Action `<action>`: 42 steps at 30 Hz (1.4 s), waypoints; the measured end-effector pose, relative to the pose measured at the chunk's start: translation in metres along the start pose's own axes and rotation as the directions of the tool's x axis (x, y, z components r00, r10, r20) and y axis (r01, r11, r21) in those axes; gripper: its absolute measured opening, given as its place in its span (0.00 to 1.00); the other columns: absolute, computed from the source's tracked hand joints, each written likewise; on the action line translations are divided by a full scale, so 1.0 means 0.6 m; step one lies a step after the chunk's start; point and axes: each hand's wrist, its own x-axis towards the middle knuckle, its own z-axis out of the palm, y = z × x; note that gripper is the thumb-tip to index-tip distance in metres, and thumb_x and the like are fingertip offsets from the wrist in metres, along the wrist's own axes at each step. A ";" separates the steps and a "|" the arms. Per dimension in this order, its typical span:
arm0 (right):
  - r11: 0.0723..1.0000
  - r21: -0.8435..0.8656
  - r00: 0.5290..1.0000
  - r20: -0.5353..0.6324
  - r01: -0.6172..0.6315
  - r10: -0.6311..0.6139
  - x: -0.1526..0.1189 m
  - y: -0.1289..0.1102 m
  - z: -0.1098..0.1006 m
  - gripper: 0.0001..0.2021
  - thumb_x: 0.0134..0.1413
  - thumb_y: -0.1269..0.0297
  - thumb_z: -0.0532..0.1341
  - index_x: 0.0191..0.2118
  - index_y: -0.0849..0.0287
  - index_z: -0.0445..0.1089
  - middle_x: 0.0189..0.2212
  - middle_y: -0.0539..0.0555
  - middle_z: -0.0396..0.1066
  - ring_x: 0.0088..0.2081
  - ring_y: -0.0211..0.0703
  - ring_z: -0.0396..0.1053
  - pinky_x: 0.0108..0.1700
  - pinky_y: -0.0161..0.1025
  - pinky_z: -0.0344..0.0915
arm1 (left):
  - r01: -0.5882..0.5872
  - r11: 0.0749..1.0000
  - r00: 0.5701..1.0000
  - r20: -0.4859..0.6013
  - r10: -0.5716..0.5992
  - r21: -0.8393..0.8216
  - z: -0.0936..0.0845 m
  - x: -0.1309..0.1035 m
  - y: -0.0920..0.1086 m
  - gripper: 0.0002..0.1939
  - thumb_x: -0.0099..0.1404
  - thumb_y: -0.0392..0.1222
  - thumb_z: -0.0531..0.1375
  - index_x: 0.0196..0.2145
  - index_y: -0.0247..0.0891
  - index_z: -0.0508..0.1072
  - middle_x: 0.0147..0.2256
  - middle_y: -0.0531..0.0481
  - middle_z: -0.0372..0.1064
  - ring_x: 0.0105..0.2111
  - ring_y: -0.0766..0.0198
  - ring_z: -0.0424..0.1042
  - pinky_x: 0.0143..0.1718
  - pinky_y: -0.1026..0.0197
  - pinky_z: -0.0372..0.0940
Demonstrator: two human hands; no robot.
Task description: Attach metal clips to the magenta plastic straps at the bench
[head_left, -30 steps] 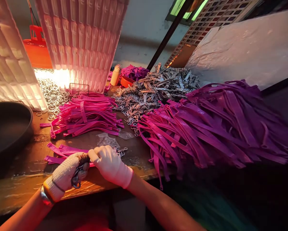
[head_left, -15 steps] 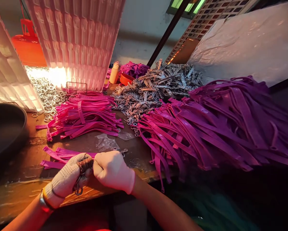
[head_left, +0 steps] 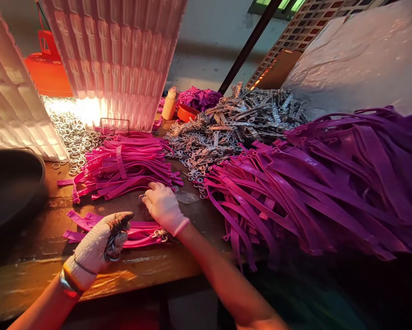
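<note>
My left hand (head_left: 101,245), in a white knit glove with dark stains on thumb and forefinger, is closed around several metal rings (head_left: 113,247) near the table's front edge. Beyond it, my right hand (head_left: 162,206), also gloved, reaches over the table with bent fingers. A small shiny metal piece (head_left: 141,197) shows at its fingertips, its kind unclear. Under and between the hands lies a small bunch of pink straps (head_left: 142,231), with metal clasps (head_left: 160,235) at its right end. A larger stack of pink straps (head_left: 126,165) sits just past my right hand.
Metal chain pieces (head_left: 226,123) are heaped at the back, and a big purple strap pile (head_left: 316,178) fills the right. Loose rings (head_left: 77,142) lie under a red lamp (head_left: 49,73) between ridged panels (head_left: 119,59). A dark basin (head_left: 13,183) stands left; a bottle (head_left: 170,103) stands behind.
My hands were together; my right hand has parted from the left and moved forward over the table. The left stays near the edge with the metal rings. The camera view has shifted slightly left.
</note>
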 end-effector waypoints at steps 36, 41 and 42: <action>0.972 0.120 0.979 0.005 0.203 -0.205 -0.144 -0.106 -0.081 0.06 0.65 0.63 0.59 0.43 0.59 0.71 0.34 0.56 0.74 0.36 0.47 0.71 0.37 0.40 0.60 | -0.194 0.872 0.981 0.087 0.173 0.450 -0.010 -0.051 -0.039 0.28 0.66 0.67 0.56 0.25 0.37 0.66 0.15 0.56 0.55 0.12 0.73 0.50 0.13 0.68 0.45; 0.883 -0.203 0.896 -0.051 0.422 -0.440 -0.160 -0.109 -0.068 0.16 0.60 0.51 0.64 0.40 0.61 0.68 0.30 0.55 0.69 0.29 0.47 0.66 0.30 0.43 0.53 | -0.261 0.735 0.962 0.233 0.142 0.626 -0.014 -0.069 -0.020 0.25 0.69 0.63 0.55 0.29 0.37 0.68 0.19 0.56 0.60 0.15 0.72 0.53 0.15 0.68 0.47; 0.862 -0.247 0.880 -0.067 0.442 -0.470 -0.163 -0.108 -0.066 0.13 0.61 0.54 0.63 0.39 0.61 0.67 0.29 0.54 0.68 0.28 0.47 0.65 0.29 0.43 0.52 | -0.308 0.702 0.947 0.276 0.163 0.642 -0.015 -0.069 -0.018 0.24 0.69 0.61 0.56 0.29 0.37 0.68 0.20 0.55 0.61 0.18 0.70 0.56 0.18 0.68 0.52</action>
